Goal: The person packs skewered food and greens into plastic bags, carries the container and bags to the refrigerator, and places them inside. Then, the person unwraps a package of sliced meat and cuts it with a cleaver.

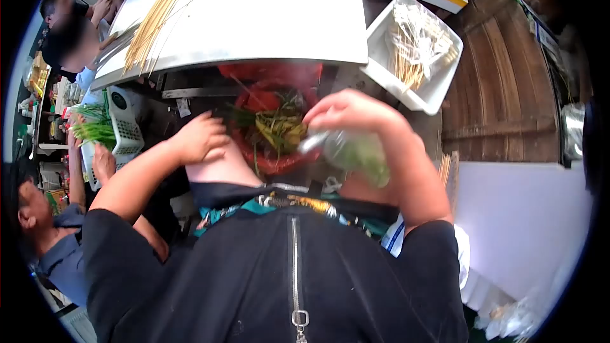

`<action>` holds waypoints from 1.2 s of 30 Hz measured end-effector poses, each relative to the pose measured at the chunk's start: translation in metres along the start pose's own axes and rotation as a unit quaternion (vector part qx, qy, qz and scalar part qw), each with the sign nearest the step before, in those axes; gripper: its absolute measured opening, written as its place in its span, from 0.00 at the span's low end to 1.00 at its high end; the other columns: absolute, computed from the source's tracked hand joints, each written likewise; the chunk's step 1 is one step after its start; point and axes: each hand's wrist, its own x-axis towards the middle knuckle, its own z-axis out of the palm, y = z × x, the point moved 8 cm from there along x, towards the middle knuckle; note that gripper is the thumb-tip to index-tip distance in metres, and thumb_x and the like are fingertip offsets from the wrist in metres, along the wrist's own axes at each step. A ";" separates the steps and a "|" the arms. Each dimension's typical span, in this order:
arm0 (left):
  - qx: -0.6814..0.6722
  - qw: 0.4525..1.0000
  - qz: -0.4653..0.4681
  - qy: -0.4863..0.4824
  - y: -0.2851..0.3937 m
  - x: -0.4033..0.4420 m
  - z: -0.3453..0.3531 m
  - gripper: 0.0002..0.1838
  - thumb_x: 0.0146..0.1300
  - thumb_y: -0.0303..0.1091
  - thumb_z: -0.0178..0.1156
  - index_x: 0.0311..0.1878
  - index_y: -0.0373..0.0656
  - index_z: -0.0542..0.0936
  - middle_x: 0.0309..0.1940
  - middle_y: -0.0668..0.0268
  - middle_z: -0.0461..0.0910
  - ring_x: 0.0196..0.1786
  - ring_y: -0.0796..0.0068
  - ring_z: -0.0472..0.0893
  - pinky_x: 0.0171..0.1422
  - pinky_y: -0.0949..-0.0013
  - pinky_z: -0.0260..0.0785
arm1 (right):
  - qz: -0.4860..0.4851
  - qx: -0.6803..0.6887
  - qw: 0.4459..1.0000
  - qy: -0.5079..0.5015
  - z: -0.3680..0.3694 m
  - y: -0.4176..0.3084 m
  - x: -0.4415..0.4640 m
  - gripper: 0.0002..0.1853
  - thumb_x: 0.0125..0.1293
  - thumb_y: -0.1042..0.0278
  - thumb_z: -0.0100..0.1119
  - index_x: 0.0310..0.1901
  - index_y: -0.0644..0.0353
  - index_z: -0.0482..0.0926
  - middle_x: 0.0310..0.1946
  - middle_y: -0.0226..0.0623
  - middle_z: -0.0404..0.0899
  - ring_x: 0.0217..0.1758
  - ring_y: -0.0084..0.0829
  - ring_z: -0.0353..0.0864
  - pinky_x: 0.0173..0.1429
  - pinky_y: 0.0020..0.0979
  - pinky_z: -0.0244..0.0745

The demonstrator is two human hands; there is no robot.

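Note:
My left hand [202, 138] hovers at my bare left leg, fingers loosely bent and slightly apart, with nothing seen in it. My right hand [346, 111] is curled, its fingertips pointing left. Just beneath it is a clear plastic bag [356, 155] with something green inside, blurred by motion; it appears to hang from the fingers, though the grip is hidden. Between my knees and under the table edge stands a red-lined container [279, 166] with green leafy scraps [279, 128] in it.
A white table [273, 13] carries a bundle of thin wooden sticks [155, 22]. At right, a white tub [438, 98] holds bagged skewers [413, 51]. A wooden board [502, 82] stands beyond. At left, people sit near a white basket [127, 133] with green stalks [92, 124].

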 end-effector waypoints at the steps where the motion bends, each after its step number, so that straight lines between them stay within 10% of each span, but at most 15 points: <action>1: -0.020 1.000 0.006 0.003 0.000 0.001 0.000 0.20 0.55 0.48 0.59 0.46 0.47 0.80 0.46 0.56 0.77 0.57 0.50 0.73 0.65 0.42 0.58 | 0.009 -0.035 0.998 -0.053 0.011 -0.002 0.013 0.17 0.59 0.59 0.63 0.46 0.60 0.82 0.39 0.37 0.84 0.45 0.28 0.80 0.52 0.30 0.73; 4: -0.018 0.997 0.078 -0.010 0.007 0.017 -0.003 0.11 0.46 0.43 0.58 0.31 0.50 0.79 0.36 0.66 0.79 0.36 0.63 0.78 0.40 0.56 0.70 | -0.033 -0.044 0.975 -0.215 0.040 0.009 0.040 0.19 0.62 0.56 0.61 0.49 0.58 0.81 0.43 0.39 0.83 0.45 0.31 0.82 0.52 0.31 0.74; 8: -0.132 0.987 0.083 0.022 -0.016 0.011 -0.001 0.08 0.45 0.42 0.58 0.23 0.49 0.79 0.25 0.67 0.77 0.31 0.65 0.77 0.36 0.60 0.68 | -0.010 0.197 0.926 -0.321 0.068 0.041 0.044 0.19 0.69 0.56 0.53 0.53 0.62 0.77 0.48 0.35 0.81 0.51 0.28 0.78 0.57 0.29 0.70; 12: -0.227 0.965 0.079 -0.109 -0.029 0.030 0.004 0.11 0.51 0.44 0.57 0.20 0.51 0.78 0.20 0.67 0.76 0.25 0.65 0.77 0.30 0.60 0.68 | -0.004 0.305 0.903 -0.302 0.075 0.060 0.071 0.21 0.71 0.52 0.49 0.54 0.62 0.75 0.50 0.36 0.77 0.55 0.26 0.73 0.60 0.29 0.66; 21: -0.310 0.947 0.059 -0.054 -0.017 0.047 -0.018 0.09 0.52 0.42 0.58 0.21 0.52 0.76 0.21 0.69 0.74 0.29 0.66 0.77 0.35 0.63 0.69 | 0.115 0.309 0.905 -0.268 0.101 0.099 0.079 0.23 0.66 0.44 0.55 0.51 0.56 0.78 0.44 0.29 0.78 0.51 0.21 0.72 0.58 0.26 0.67; 24: -0.347 0.917 0.009 -0.195 -0.010 0.046 0.016 0.10 0.48 0.43 0.55 0.17 0.52 0.76 0.24 0.66 0.78 0.29 0.61 0.78 0.28 0.54 0.68 | 0.215 0.242 0.940 -0.104 0.091 0.143 0.087 0.21 0.64 0.48 0.58 0.48 0.57 0.80 0.44 0.34 0.80 0.49 0.24 0.76 0.56 0.28 0.69; 25: -0.338 0.926 -0.021 -0.164 -0.012 0.047 0.008 0.10 0.50 0.43 0.55 0.19 0.52 0.77 0.25 0.64 0.78 0.31 0.58 0.78 0.31 0.52 0.69 | 0.234 0.194 0.952 0.020 0.063 0.131 0.083 0.17 0.64 0.54 0.60 0.46 0.58 0.81 0.40 0.36 0.82 0.45 0.26 0.79 0.54 0.29 0.71; 27: -0.317 0.939 -0.126 -0.047 -0.004 0.029 -0.001 0.11 0.56 0.43 0.54 0.27 0.48 0.80 0.30 0.61 0.79 0.37 0.56 0.79 0.42 0.51 0.70 | 0.143 0.125 0.978 -0.087 0.088 0.129 0.089 0.17 0.63 0.53 0.60 0.45 0.59 0.82 0.39 0.40 0.83 0.42 0.27 0.80 0.50 0.30 0.73; 31: -0.345 0.879 -0.257 -0.207 0.033 0.029 -0.022 0.25 0.53 0.48 0.58 0.52 0.44 0.78 0.49 0.54 0.78 0.58 0.53 0.74 0.61 0.54 0.65 | 0.113 0.056 0.992 -0.030 0.042 0.029 0.059 0.14 0.65 0.58 0.58 0.41 0.61 0.81 0.31 0.40 0.82 0.33 0.27 0.79 0.42 0.29 0.74; 33: -0.544 0.773 -0.326 0.019 0.042 0.072 -0.068 0.48 0.50 0.49 0.62 0.72 0.40 0.53 0.69 0.49 0.58 0.73 0.51 0.56 0.74 0.54 0.49 | 0.099 0.104 0.988 0.061 0.008 -0.005 0.037 0.11 0.67 0.63 0.57 0.38 0.64 0.80 0.26 0.40 0.79 0.28 0.26 0.75 0.36 0.28 0.71; 36: -0.451 0.853 -0.258 0.038 0.075 0.126 -0.138 0.68 0.40 0.62 0.68 0.73 0.38 0.36 0.74 0.47 0.39 0.77 0.50 0.39 0.76 0.45 0.35 | 0.112 0.162 0.975 0.106 -0.029 -0.048 0.003 0.12 0.72 0.62 0.50 0.35 0.61 0.73 0.27 0.25 0.71 0.30 0.18 0.67 0.34 0.23 0.65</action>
